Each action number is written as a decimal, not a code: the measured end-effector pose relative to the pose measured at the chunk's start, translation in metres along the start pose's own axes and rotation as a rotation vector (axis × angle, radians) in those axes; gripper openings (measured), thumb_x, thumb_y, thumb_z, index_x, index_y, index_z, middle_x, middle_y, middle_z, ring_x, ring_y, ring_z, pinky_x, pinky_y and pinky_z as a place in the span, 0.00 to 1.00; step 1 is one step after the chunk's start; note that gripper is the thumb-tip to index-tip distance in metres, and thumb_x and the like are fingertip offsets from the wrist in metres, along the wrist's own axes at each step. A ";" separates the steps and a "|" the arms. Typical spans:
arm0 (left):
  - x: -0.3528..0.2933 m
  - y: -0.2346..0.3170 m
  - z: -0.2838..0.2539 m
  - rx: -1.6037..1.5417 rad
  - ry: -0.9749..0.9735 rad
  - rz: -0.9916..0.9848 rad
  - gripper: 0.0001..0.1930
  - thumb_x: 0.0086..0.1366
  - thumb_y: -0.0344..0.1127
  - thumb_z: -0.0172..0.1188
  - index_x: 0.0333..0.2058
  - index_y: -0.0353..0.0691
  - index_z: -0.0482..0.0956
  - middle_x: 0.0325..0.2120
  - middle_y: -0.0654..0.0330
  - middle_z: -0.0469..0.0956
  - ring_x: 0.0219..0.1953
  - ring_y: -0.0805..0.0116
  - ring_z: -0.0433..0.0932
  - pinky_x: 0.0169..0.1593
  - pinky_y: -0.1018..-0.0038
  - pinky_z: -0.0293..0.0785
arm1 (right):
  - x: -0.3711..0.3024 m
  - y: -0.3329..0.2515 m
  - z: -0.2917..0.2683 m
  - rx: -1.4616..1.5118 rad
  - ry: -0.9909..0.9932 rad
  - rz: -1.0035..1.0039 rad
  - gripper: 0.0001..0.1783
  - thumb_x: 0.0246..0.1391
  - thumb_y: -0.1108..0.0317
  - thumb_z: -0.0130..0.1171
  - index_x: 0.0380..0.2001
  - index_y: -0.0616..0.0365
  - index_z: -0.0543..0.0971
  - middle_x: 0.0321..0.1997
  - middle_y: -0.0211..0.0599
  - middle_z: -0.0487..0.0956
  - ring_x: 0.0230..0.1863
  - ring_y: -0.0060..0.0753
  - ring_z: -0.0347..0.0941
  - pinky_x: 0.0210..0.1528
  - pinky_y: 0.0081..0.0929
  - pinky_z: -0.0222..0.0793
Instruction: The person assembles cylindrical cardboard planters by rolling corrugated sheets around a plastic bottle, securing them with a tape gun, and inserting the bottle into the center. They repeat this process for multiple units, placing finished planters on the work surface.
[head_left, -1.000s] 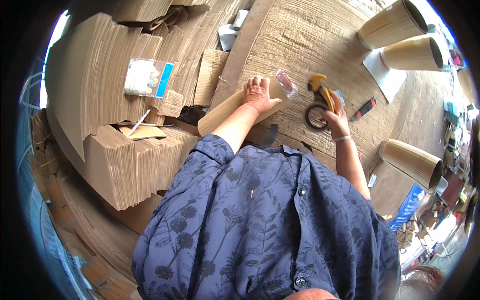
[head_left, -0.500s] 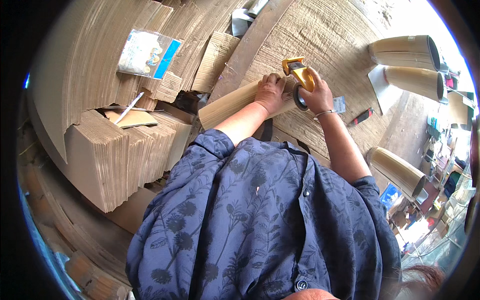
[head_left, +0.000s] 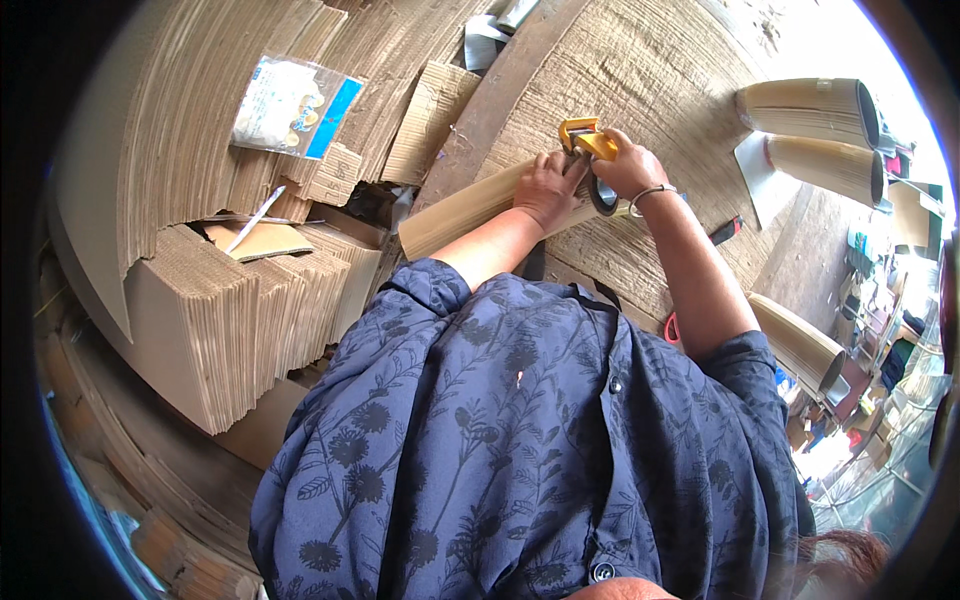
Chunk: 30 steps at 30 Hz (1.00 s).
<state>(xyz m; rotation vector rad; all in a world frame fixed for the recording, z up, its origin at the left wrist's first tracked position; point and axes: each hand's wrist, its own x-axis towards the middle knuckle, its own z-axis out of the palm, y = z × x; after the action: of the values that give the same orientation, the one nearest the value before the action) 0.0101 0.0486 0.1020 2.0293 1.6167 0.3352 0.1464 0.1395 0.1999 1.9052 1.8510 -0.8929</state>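
A rolled tube of ribbed tan cardboard lies at a slant in front of me. My left hand is on top of it, fingers bent over its upper side, holding it down. My right hand is closed around a yellow tape dispenser. The dispenser's dark tape roll hangs below my fingers beside the tube's right end. The dispenser's head is close to my left fingertips; whether tape touches the cardboard is hidden.
Two cardboard tubes stand at the far right of the wooden table; another is nearer. A red-and-black cutter lies right of my wrist. A red loop shows beside my forearm. Stacked cardboard fills the left, with a plastic packet on top.
My right hand has shifted slightly up and left, turning the tape dispenser closer over the tube and my left hand. My left hand stays on the tube, almost unmoved.
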 end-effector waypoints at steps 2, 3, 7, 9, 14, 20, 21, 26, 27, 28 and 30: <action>0.003 0.004 -0.007 0.008 -0.055 -0.040 0.37 0.52 0.44 0.70 0.60 0.51 0.64 0.49 0.54 0.67 0.54 0.50 0.67 0.51 0.56 0.74 | 0.004 -0.003 -0.001 -0.042 -0.027 0.009 0.39 0.46 0.52 0.57 0.65 0.41 0.67 0.52 0.52 0.80 0.55 0.52 0.76 0.57 0.40 0.71; 0.005 0.003 -0.005 -0.014 -0.065 -0.050 0.38 0.51 0.44 0.70 0.60 0.50 0.63 0.49 0.54 0.67 0.54 0.49 0.67 0.52 0.56 0.74 | 0.005 -0.004 -0.001 -0.064 -0.040 0.014 0.39 0.46 0.52 0.57 0.65 0.41 0.67 0.52 0.52 0.80 0.55 0.51 0.76 0.57 0.40 0.71; 0.005 -0.005 0.002 -0.086 -0.057 -0.074 0.43 0.49 0.44 0.72 0.61 0.44 0.60 0.50 0.54 0.67 0.55 0.48 0.67 0.54 0.56 0.73 | 0.005 -0.010 -0.003 -0.085 -0.078 0.035 0.40 0.46 0.53 0.56 0.67 0.41 0.64 0.52 0.51 0.80 0.55 0.51 0.76 0.57 0.39 0.71; 0.004 -0.005 0.002 -0.097 -0.031 -0.069 0.43 0.48 0.45 0.72 0.61 0.43 0.61 0.51 0.54 0.67 0.55 0.48 0.67 0.56 0.56 0.72 | 0.006 -0.012 -0.003 -0.089 -0.087 0.043 0.41 0.46 0.54 0.56 0.67 0.41 0.64 0.53 0.51 0.80 0.55 0.51 0.76 0.57 0.39 0.71; 0.007 -0.006 -0.007 -0.084 -0.127 -0.088 0.43 0.48 0.50 0.71 0.61 0.49 0.61 0.53 0.54 0.67 0.57 0.48 0.66 0.58 0.54 0.70 | 0.006 -0.019 -0.003 -0.147 -0.111 0.044 0.41 0.47 0.54 0.56 0.67 0.43 0.63 0.52 0.53 0.80 0.54 0.51 0.77 0.57 0.39 0.72; 0.025 0.001 -0.021 0.012 -0.306 -0.143 0.38 0.50 0.51 0.69 0.60 0.54 0.66 0.54 0.54 0.67 0.59 0.48 0.65 0.62 0.51 0.65 | 0.008 -0.023 -0.004 -0.171 -0.137 0.025 0.42 0.45 0.55 0.57 0.66 0.50 0.64 0.50 0.53 0.81 0.52 0.48 0.79 0.53 0.38 0.74; 0.027 0.002 -0.024 0.011 -0.325 -0.171 0.36 0.51 0.51 0.68 0.59 0.53 0.68 0.55 0.54 0.67 0.60 0.48 0.65 0.62 0.52 0.65 | 0.010 -0.023 -0.007 -0.143 -0.159 0.021 0.42 0.45 0.56 0.58 0.66 0.50 0.64 0.49 0.53 0.81 0.51 0.47 0.80 0.52 0.38 0.75; 0.032 0.005 -0.036 0.036 -0.397 -0.151 0.38 0.51 0.56 0.68 0.61 0.55 0.68 0.56 0.55 0.67 0.61 0.50 0.64 0.61 0.53 0.66 | 0.023 -0.006 -0.013 0.082 -0.123 -0.005 0.41 0.44 0.54 0.61 0.64 0.50 0.68 0.46 0.51 0.82 0.46 0.46 0.81 0.49 0.37 0.75; 0.032 0.005 -0.037 0.044 -0.399 -0.139 0.39 0.51 0.56 0.68 0.61 0.55 0.68 0.56 0.55 0.67 0.61 0.50 0.64 0.61 0.53 0.66 | 0.024 0.003 -0.011 0.153 -0.088 -0.006 0.39 0.45 0.52 0.62 0.63 0.46 0.70 0.46 0.51 0.82 0.48 0.47 0.80 0.51 0.37 0.74; 0.032 0.004 -0.037 0.054 -0.399 -0.128 0.39 0.51 0.57 0.69 0.62 0.55 0.68 0.56 0.55 0.67 0.61 0.51 0.64 0.61 0.53 0.66 | 0.020 0.005 -0.011 0.195 -0.028 0.001 0.39 0.45 0.52 0.62 0.63 0.44 0.70 0.46 0.51 0.82 0.48 0.48 0.80 0.51 0.37 0.74; 0.034 -0.001 -0.038 0.067 -0.408 -0.124 0.42 0.50 0.61 0.69 0.62 0.55 0.67 0.55 0.54 0.69 0.60 0.50 0.67 0.60 0.55 0.68 | -0.002 0.004 -0.009 0.284 0.081 0.012 0.38 0.45 0.53 0.63 0.63 0.41 0.70 0.46 0.51 0.82 0.49 0.49 0.79 0.52 0.38 0.73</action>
<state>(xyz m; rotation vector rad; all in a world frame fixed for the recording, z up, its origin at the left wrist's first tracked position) -0.0007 0.0904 0.1295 1.8805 1.4987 -0.1721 0.1518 0.1433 0.2068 2.1442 1.8372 -1.1429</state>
